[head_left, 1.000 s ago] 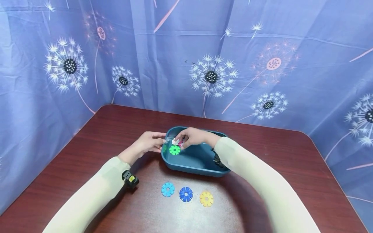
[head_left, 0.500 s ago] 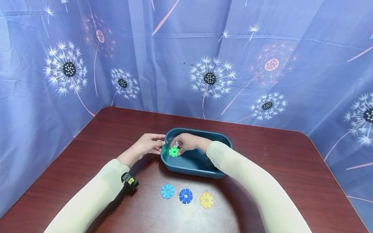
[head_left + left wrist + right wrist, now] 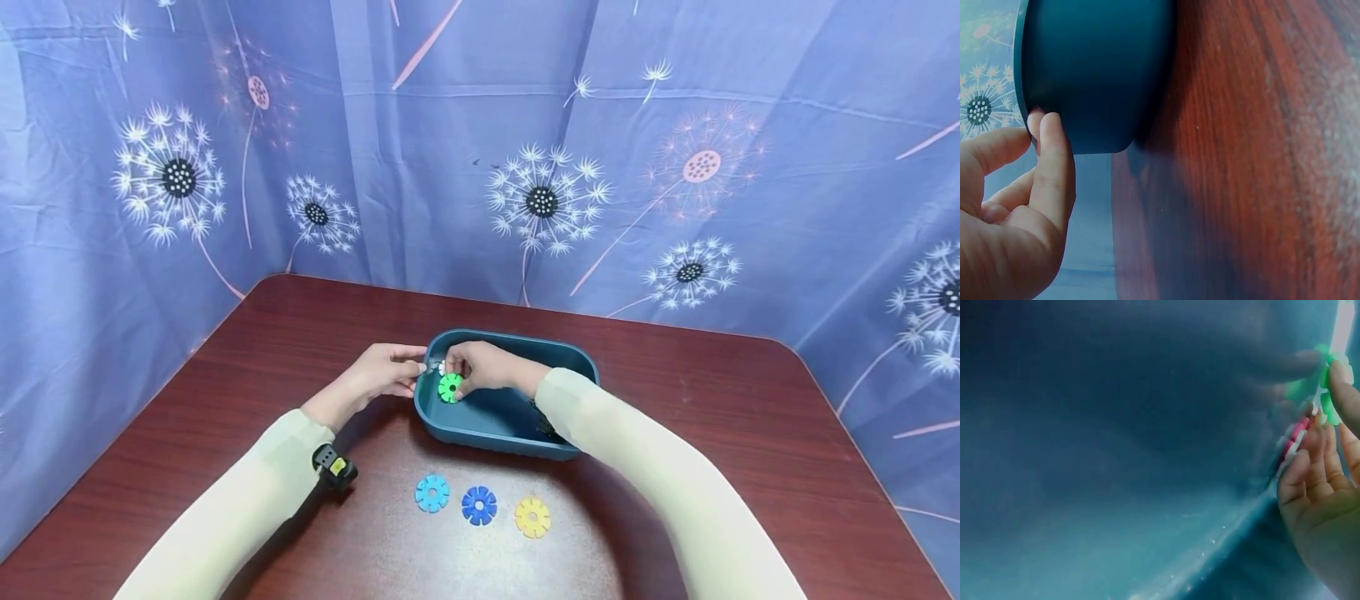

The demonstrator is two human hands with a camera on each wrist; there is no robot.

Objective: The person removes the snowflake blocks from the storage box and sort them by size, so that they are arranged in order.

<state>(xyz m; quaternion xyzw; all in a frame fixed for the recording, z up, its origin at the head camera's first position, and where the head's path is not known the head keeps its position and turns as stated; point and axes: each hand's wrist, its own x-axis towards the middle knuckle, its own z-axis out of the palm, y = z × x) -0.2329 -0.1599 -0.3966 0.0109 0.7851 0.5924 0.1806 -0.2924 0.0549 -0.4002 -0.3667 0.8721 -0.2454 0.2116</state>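
A dark teal plastic bin (image 3: 495,438) stands on the table. My left hand (image 3: 375,371) grips its left end; in the left wrist view the thumb (image 3: 1052,162) presses the outer wall and a fingertip curls over the rim. My right hand (image 3: 491,367) reaches inside at that end, finger and thumb pinching a green notched disc (image 3: 448,382). A white notched disc (image 3: 442,367) shows behind the green one, partly hidden by the fingers. In the right wrist view, a pink disc (image 3: 1296,436) and white edges lie along the bin wall, beside the curled fingers.
In front of the bin, three notched discs lie in a row on the table: a light blue disc (image 3: 423,493), a dark blue disc (image 3: 470,506) and a yellow disc (image 3: 522,518). A blue dandelion-print curtain (image 3: 450,167) hangs behind the dark red table (image 3: 712,417).
My right hand has lowered into the bin's left end, and its fingers have closed on the green disc, which has tilted slightly. The left hand keeps its place on the bin.
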